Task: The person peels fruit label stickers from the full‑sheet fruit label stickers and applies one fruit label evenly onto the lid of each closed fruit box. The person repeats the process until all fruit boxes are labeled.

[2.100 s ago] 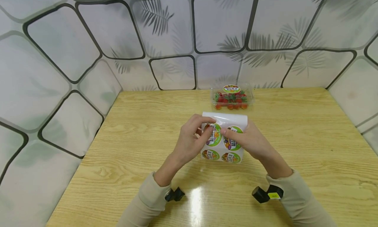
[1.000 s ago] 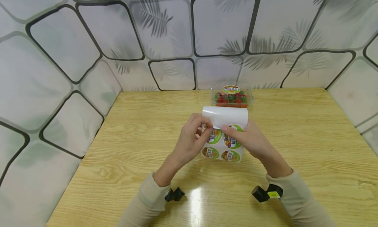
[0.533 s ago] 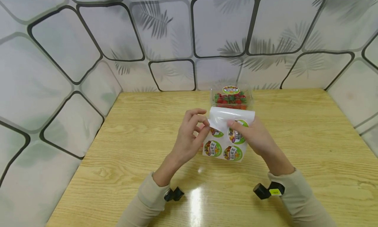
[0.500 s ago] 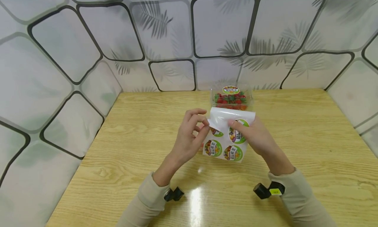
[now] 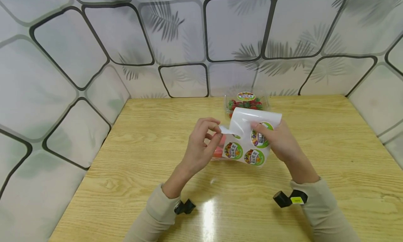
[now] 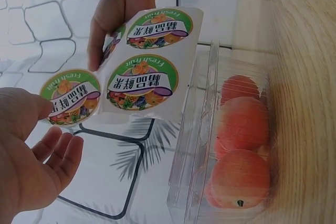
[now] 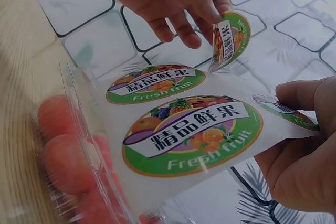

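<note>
My left hand (image 5: pixel 203 145) pinches the edge of an oval fruit sticker (image 6: pixel 73 97) between thumb and forefinger. This sticker is lifted from a white sticker sheet (image 5: pixel 242 124), and its far edge still meets the sheet. More green-edged stickers (image 7: pixel 194 135) lie flat on the sheet. My right hand (image 5: pixel 283 140) grips the sheet at its right side, thumb on top, and the sheet's far end curls over. Beneath the sheet stands a clear plastic box (image 6: pixel 184 182) with several round pinkish-red fruits (image 6: pixel 239 177). In the head view the sheet and left hand hide most of that box.
Behind the sheet, near the wall, a clear box of strawberries (image 5: pixel 247 103) carries a similar sticker (image 5: pixel 246 96) on its lid. Everything rests on a wooden table (image 5: pixel 151 130). Patterned walls (image 5: pixel 182 28) enclose its back and sides.
The right hand has moved right and slightly away with the sheet. The pinched sticker has peeled up from the sheet, and part of the pinkish-red fruit box has come into view.
</note>
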A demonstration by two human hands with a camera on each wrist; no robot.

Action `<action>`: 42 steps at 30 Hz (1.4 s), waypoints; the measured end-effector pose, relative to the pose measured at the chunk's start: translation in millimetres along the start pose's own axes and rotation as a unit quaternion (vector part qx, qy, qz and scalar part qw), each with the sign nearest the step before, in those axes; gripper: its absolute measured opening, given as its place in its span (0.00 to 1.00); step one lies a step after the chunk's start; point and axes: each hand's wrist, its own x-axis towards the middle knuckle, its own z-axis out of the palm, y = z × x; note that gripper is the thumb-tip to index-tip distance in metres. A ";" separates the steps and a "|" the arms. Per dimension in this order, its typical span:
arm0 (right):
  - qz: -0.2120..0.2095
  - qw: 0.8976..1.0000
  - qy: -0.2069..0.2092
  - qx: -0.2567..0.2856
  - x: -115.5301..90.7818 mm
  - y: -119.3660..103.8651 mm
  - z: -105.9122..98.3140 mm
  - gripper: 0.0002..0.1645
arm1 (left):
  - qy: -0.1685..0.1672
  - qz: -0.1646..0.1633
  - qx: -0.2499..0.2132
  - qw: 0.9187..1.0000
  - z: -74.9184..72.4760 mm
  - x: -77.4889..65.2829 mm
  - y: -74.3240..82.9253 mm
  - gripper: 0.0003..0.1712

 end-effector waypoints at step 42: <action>0.051 0.955 0.175 -0.234 -3.2 21.8 -135.5 0.21 | -0.005 0.014 -0.019 1.000 -2.9 -5.4 -2.8 0.15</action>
